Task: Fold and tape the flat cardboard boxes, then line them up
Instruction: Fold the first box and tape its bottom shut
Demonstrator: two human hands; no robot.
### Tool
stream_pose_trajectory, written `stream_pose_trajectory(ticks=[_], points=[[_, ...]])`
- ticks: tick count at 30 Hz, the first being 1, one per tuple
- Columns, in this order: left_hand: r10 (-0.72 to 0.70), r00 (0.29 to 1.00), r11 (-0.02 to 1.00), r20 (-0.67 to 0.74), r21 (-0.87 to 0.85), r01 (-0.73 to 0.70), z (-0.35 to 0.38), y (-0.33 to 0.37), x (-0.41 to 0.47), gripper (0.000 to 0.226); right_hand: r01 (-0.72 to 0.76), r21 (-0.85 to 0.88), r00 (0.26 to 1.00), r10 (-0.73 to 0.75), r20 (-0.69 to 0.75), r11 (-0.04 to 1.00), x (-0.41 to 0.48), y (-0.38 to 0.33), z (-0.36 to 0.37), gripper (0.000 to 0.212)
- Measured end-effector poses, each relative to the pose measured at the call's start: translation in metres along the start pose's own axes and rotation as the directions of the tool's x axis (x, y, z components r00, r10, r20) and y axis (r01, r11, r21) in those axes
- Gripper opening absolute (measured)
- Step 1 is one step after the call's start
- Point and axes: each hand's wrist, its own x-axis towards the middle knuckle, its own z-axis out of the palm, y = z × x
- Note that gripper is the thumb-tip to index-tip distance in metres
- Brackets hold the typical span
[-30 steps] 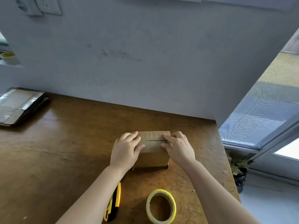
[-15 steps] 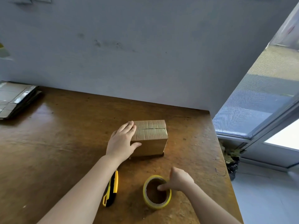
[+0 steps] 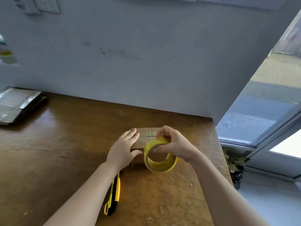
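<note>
The left hand point(image 3: 124, 148) lies flat against the folded cardboard box point(image 3: 146, 137); the right hand point(image 3: 175, 145) grips the yellow tape roll point(image 3: 160, 156), seemingly just above the table point(image 3: 65, 144)

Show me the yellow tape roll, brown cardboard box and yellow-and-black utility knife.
yellow tape roll point(image 3: 161, 168): head view, lower rim.
brown cardboard box point(image 3: 147, 132): head view, top flap.
yellow-and-black utility knife point(image 3: 114, 195): head view, handle.

Small brown cardboard box point(image 3: 146, 133) sits upright near the table's far right corner; top flaps folded shut, centre seam a dark slit; left hand point(image 3: 123, 149) lies flat on its left end; yellow tape roll point(image 3: 162, 168) pinched in right hand point(image 3: 177, 144), tilted, in front of the box; stack of flat cardboard point(image 3: 17, 103) far left.
</note>
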Motion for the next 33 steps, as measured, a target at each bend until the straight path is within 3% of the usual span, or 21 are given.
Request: stream_pose_trajectory(ticks=[3,6,12,22,28,33], points=[[0.028,0.999,1.000,-0.016,-0.002,-0.028,-0.002,-0.002,0.001,0.073,0.044,0.005,0.999,-0.044,0.021,0.999,0.017,-0.023,-0.010,0.050],[0.034,0.999,0.999,0.007,-0.019,-0.034,-0.001,-0.005,0.006,0.074,0.056,-0.099,0.998,-0.057,-0.004,0.993,0.034,-0.033,-0.012,0.046],[0.035,0.996,0.995,0.085,-0.091,-0.027,-0.002,-0.013,0.023,0.050,0.045,-0.318,0.994,-0.073,-0.078,0.947,0.061,-0.041,-0.006,0.040],[0.028,0.988,0.994,0.152,-0.109,-0.012,-0.003,-0.026,0.037,0.069,0.073,-0.522,0.972,-0.177,-0.154,0.850,0.083,-0.042,-0.004,0.049],[-0.035,0.985,0.966,0.170,-0.246,0.077,-0.004,-0.029,0.032,0.070,0.039,-0.471,0.988,-0.105,-0.116,0.881,0.097,-0.041,-0.008,0.046],[0.050,0.956,0.976,0.288,-0.218,0.014,0.021,-0.015,0.012,0.072,0.002,-0.575,0.999,-0.032,-0.042,0.818,0.083,-0.012,-0.001,0.046]])
